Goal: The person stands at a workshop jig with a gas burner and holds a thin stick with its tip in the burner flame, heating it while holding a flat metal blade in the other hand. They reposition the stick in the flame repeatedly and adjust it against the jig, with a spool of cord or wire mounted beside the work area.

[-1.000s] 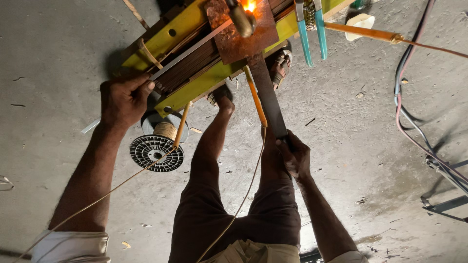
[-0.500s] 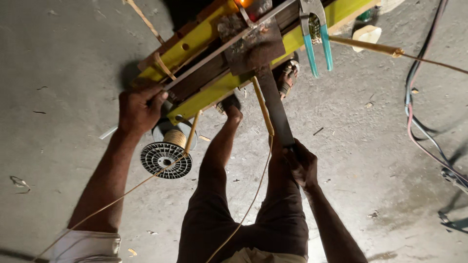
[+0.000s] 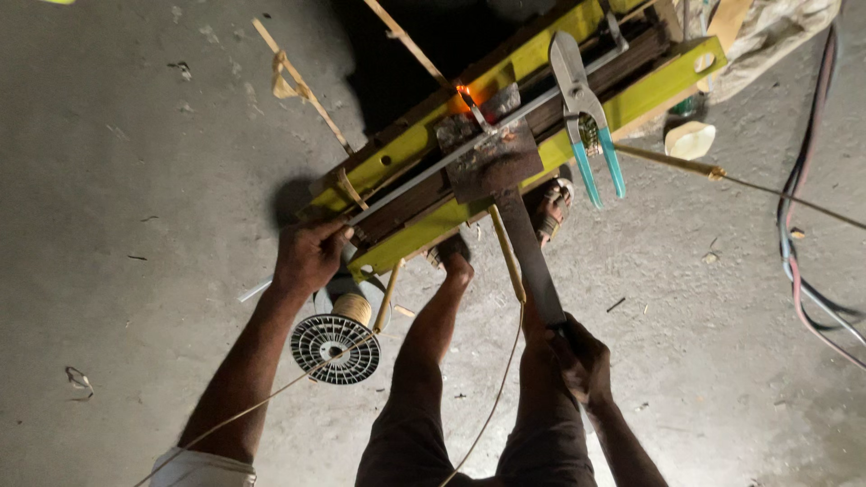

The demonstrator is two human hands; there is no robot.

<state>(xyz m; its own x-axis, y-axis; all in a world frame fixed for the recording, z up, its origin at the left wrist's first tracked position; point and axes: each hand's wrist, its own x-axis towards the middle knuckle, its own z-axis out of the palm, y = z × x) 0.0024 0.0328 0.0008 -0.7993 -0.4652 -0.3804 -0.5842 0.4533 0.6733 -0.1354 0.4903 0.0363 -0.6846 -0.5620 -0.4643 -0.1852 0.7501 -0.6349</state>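
My left hand [image 3: 308, 257] grips the near left end of a long yellow-green frame [image 3: 424, 144] that lies on the floor and holds dark slats. My right hand [image 3: 582, 361] is closed on the lower end of a flat rusty metal bar [image 3: 528, 257], whose wider plate rests across the frame. A small orange glow [image 3: 465, 92] shows at the plate's top. A black spool [image 3: 336, 347] of tan wire sits below my left hand, and a strand runs off toward the lower left. My legs and bare feet stretch toward the frame.
Teal-handled pliers [image 3: 586, 126] lie on the frame's right part. A thin rod [image 3: 686, 167] with wire runs off to the right. Black and red cables [image 3: 807, 280] curve along the right edge. Thin wooden sticks [image 3: 302, 86] lie at upper left on the concrete floor.
The view has shifted, so the frame and hands now sit lower and more to the right. Both hands keep their grips on the frame and the bar.
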